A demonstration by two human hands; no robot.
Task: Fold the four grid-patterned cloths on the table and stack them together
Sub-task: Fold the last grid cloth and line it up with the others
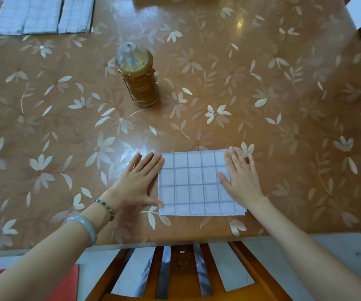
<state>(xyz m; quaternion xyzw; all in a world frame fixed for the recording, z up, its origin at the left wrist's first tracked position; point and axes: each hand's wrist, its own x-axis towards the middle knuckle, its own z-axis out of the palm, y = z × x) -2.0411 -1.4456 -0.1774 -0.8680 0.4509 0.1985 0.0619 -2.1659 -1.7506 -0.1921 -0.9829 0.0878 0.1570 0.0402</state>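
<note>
A folded grid cloth (197,183) lies flat on the table (283,105), near the front edge and a little right of centre, its layered edges showing at the near right corner. The left hand (138,183) lies palm down just beside the cloth's left edge, fingers straight and slightly spread on the table cover, thumb tip touching the cloth's near left corner. The right hand (240,179) rests flat on the cloth's right side, fingers straight and together, pinching nothing, with the outer fingers lying past the right edge. The left wrist carries a bead bracelet (104,206) and a pale bangle (84,228). A gold lantern (139,77) stands upright mid-table, well apart from the cloth. More grid cloths (40,15) lie folded side by side at the far left corner. A wooden chair (184,268) sits below the front edge.
</note>
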